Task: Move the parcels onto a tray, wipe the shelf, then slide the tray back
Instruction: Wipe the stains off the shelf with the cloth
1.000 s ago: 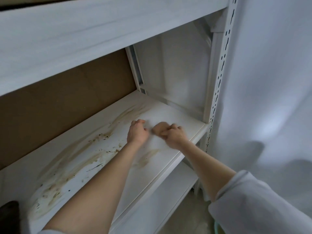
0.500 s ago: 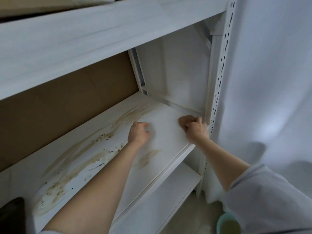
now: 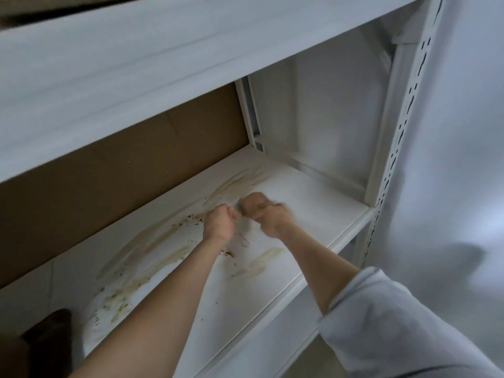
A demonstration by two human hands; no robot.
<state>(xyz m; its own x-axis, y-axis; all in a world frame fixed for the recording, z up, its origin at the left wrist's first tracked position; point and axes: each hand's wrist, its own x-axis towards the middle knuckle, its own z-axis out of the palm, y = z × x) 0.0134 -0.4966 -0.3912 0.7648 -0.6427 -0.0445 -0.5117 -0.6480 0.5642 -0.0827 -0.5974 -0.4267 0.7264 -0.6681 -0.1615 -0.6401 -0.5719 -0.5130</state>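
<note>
White stained shelf [image 3: 313, 208]: left hand [image 3: 219, 223] clenched, right hand [image 3: 270, 216] gripping a tan wad [image 3: 252, 200].

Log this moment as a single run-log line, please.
phase: wiping | left hand: curled, on shelf | right hand: curled, blurred | held item: indiscernible | brown smears: mostly left of hands

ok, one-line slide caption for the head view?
Head view: left hand and right hand curled side by side on the smeared white shelf; the blurred right appears to grip a brown wad.

Right sleeve [image 3: 395, 331] pale grey, loose (bunched near elbow); left forearm [image 3: 163, 301] bare
</note>
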